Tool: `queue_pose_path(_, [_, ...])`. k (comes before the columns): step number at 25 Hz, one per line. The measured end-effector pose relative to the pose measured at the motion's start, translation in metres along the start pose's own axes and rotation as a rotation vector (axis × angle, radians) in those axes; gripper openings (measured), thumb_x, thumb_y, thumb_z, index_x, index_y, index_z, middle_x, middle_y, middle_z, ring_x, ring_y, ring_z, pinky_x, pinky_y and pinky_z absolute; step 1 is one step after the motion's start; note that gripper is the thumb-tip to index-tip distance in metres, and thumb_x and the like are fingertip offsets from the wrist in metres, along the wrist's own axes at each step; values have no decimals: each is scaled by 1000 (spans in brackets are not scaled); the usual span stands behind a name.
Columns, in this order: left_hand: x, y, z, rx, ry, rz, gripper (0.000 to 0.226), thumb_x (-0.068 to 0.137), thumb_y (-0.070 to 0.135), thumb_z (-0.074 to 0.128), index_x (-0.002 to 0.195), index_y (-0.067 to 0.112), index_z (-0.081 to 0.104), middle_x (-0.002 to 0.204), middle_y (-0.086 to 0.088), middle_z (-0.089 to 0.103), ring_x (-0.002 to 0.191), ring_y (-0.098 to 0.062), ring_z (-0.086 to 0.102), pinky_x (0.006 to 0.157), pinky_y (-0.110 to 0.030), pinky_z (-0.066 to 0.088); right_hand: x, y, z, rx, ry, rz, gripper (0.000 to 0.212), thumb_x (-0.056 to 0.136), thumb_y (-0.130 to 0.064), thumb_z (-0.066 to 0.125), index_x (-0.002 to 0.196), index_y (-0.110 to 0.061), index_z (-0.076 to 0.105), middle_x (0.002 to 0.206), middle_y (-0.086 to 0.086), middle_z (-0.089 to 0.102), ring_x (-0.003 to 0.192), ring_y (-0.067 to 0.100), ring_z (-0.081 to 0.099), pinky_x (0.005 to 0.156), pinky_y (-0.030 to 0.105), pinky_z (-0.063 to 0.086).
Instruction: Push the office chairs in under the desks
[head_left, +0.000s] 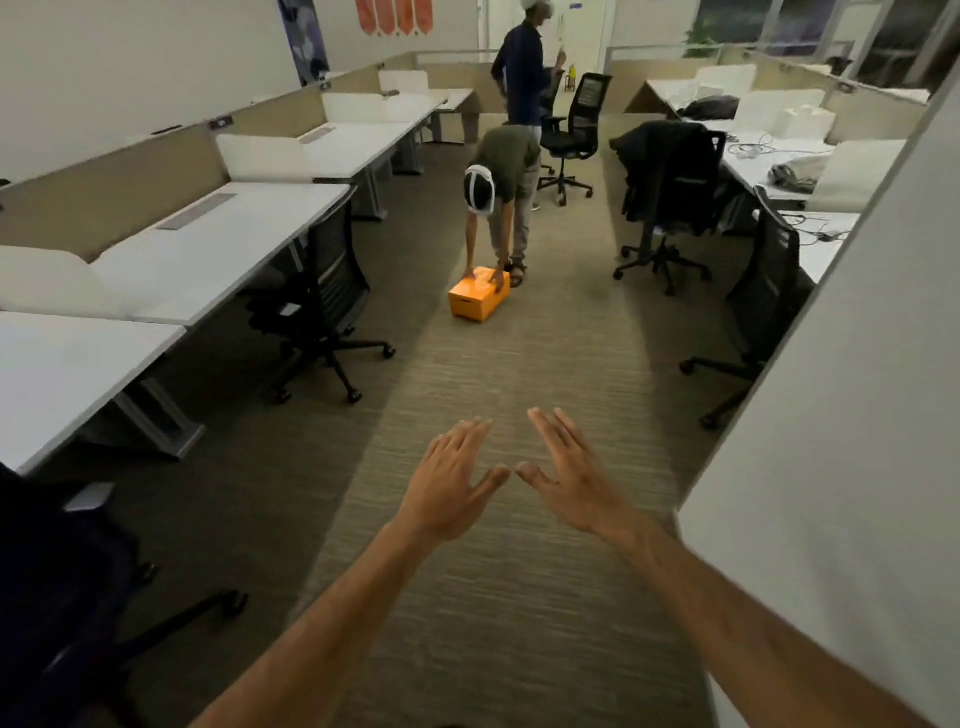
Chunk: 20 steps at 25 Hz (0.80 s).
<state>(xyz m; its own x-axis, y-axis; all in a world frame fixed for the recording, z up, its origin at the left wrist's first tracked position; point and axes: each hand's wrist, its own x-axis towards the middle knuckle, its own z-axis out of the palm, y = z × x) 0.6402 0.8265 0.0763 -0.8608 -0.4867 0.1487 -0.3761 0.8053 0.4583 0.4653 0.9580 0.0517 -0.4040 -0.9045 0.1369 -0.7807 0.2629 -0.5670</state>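
The fingers (470, 431) of the left hand (447, 486) are spread flat and grasp nothing; the right hand (569, 480) is just as flat and empty, palm down, the two thumb tips nearly meeting above the carpet (519, 364) of the aisle. Both bare forearms reach forward from the lower edge.

To the left, a black chair (324, 291) stands partly tucked under a white worktop (218, 244), its wheeled base out in the aisle. Another dark chair (57, 597) sits at the near left corner. On the right, a chair draped with a dark jacket (670, 182) stands clear of the right worktop (769, 171), and a nearer chair (763, 306) is close against it. A further chair (576, 130) stands free at the far end.

In mid-aisle, a person (506, 171) bends over with both hands on an orange box (478, 299) on the floor; another person (522, 73) stands behind.
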Motion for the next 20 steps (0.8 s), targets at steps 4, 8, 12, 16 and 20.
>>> queue_pose_path(4, [91,-50,3,-17,2,-33,74,103,61,41,161,19,22,168,-2,24,155,-16,16,126,-39,14,101,39,4,2,9,-9,88,90,-78,29,161,-29,11,169,-6,15,151,2,-8,123,36,8])
queue_pose_path(8, [199,-108,5,-32,-5,-27,71,104,56,43,161,18,22,168,-3,24,155,-17,16,125,-39,14,208,76,12,12,15,26,86,91,-74,34,161,-26,15,168,-4,18,155,12,0,126,43,14])
queue_pose_path(12, [307,-159,-9,-47,-70,2,70,105,56,41,161,19,22,168,-2,22,155,-16,14,125,-36,11,309,105,12,9,7,54,84,95,-69,41,161,-25,14,168,-4,18,155,12,1,126,41,14])
queue_pose_path(16, [410,-198,-15,-60,-100,10,70,105,55,41,161,20,22,168,-2,23,155,-17,14,125,-37,11,396,132,4,-5,64,89,76,100,-52,52,161,-22,17,167,-3,21,153,10,3,123,28,7])
queue_pose_path(20, [514,-227,-5,-74,-112,19,70,104,60,39,161,23,21,168,-1,23,155,-16,14,126,-37,11,494,176,-10,-29,64,81,78,98,-55,49,160,-18,20,166,2,25,155,19,9,125,38,13])
